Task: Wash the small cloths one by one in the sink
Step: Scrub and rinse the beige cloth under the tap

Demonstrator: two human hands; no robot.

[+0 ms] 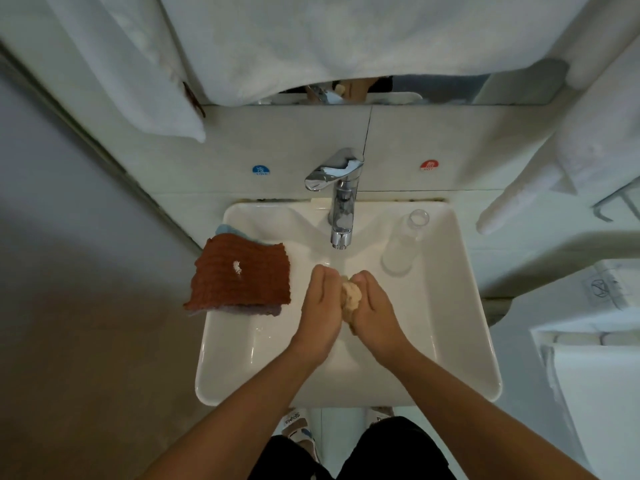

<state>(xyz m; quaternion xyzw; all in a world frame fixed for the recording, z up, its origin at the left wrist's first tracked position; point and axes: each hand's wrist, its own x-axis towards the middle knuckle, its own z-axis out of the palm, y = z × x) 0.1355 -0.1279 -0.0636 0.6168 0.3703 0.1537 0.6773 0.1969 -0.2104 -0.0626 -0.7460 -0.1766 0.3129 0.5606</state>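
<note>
Fingers of both hands are curled around a small, bunched-up beige cloth (pixel 351 295), which is pressed between the two palms over the middle of the white rectangular ceramic sink (pixel 460 306). The left hand (pixel 320 306) grips the cloth from the left side, the right hand (pixel 375 308) from the right; only a crumpled part of the cloth shows between them. Both hands sit below the spout of the chrome single-lever tap (pixel 341 199). Whether water is running cannot be determined.

A rust-brown ribbed cloth (pixel 240 271) lies flat on the left rim of the sink, on top of further cloths: a light blue edge (pixel 228 230) shows behind it and a greyish-purple edge (pixel 256 310) beneath its near side. A clear glass bottle (pixel 403 244) stands inside the basin to the right of the tap. White towels (pixel 277 46) hang above the sink.
</note>
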